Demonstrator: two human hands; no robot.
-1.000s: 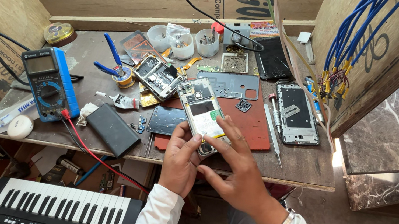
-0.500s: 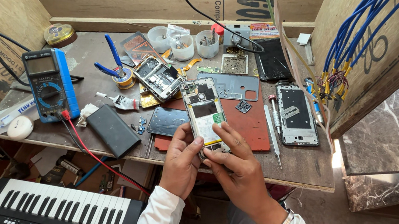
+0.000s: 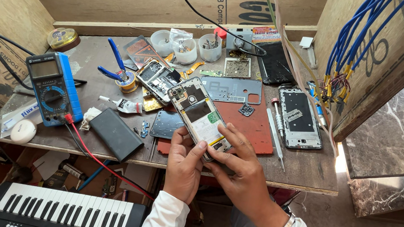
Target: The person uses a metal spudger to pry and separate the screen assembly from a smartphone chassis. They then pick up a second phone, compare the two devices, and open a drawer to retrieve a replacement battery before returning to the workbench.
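A wooden worktop (image 3: 307,174) is carrying a scatter of phone parts, and below its front edge a black electronic keyboard (image 3: 65,214) with white keys is showing. On the left of the worktop a blue digital multimeter (image 3: 51,88) is lying with a red lead running off it, and a dark flat rectangular pack (image 3: 115,134) is lying just beside it. A red mat (image 3: 252,127) is sitting near the middle. To the right an opened phone frame (image 3: 299,118) is lying face down, well apart from the hands. At the front edge the left hand (image 3: 184,166) and the right hand (image 3: 239,170) are both gripping an opened phone (image 3: 200,114) with its back cover off, tilted above the mat. The left thumb is pressing on its lower edge, and the right fingers (image 3: 234,136) are curling over its lower right side. Blue-handled pliers (image 3: 116,64) are resting behind, near three small white cups (image 3: 185,49).
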